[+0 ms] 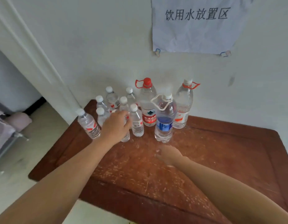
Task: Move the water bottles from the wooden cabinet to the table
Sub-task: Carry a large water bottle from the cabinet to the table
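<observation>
Cabinet-top pickup: my left hand [117, 125] curls around a small upright water bottle [126, 137] at the front of the cluster on the wooden cabinet [220, 159], the bottle just beyond my palm. My right hand [169, 154], blurred, hovers loose and empty, nearer the blue-labelled bottle [164, 123].

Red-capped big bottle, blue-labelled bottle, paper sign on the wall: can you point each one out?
Red-capped big bottle [149, 118]: head view, on its red label.
Blue-labelled bottle [164, 126]: head view, on its blue label.
Paper sign [193, 34]: head view, on blank paper below the writing.
</observation>
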Demonstrator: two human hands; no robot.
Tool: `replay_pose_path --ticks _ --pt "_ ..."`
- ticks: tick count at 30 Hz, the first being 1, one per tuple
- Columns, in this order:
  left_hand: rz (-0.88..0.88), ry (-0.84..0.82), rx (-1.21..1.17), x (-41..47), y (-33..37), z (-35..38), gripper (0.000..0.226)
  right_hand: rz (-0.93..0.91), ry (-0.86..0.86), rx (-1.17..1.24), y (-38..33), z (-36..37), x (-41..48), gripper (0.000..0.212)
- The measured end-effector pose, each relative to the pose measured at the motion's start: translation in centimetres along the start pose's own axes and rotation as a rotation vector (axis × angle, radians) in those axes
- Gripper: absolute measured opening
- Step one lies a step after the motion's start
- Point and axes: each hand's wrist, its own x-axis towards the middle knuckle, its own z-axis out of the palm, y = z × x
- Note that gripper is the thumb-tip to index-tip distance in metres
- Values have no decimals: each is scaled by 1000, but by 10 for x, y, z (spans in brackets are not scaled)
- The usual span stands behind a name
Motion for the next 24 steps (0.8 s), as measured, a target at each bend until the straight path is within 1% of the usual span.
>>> replay_pose_path --ticks 2,4,8,9,12,14,20,21,22,24 --pt "-142 -77 33 -54 -28 -7 24 -103 -61 -89 -27 15 -4 35" --pt "-319 -142 94 -113 -58 -15 22 -213 -105 -177 -62 36 -9 36" --pt "-656 -201 141 -245 -113 -43 24 -507 -193 -380 -155 84 -32 39" --pt "-700 -208 145 -270 -123 -45 26 -560 -197 -410 -171 92 -37 39" --pt "-881 -202 140 -377 -157 -63 30 -763 -229 -516 -247 136 -63 35" --pt "-985 -188 112 -439 -176 -74 30 -854 -262 -579 -293 169 -79 40" --pt "-1212 -153 76 -599 -215 -121 32 -1052 -348 -672 -436 271 -138 45" --pt "-1246 -138 71 -622 -222 -129 32 -1078 -360 -689 -457 286 -151 45" --pt "-1308 -105 66 -660 -230 -144 32 -1143 -371 -704 -491 312 -170 45" --pt "-1365 -72 76 -698 -241 -161 31 -1208 -400 -728 -525 336 -193 46"
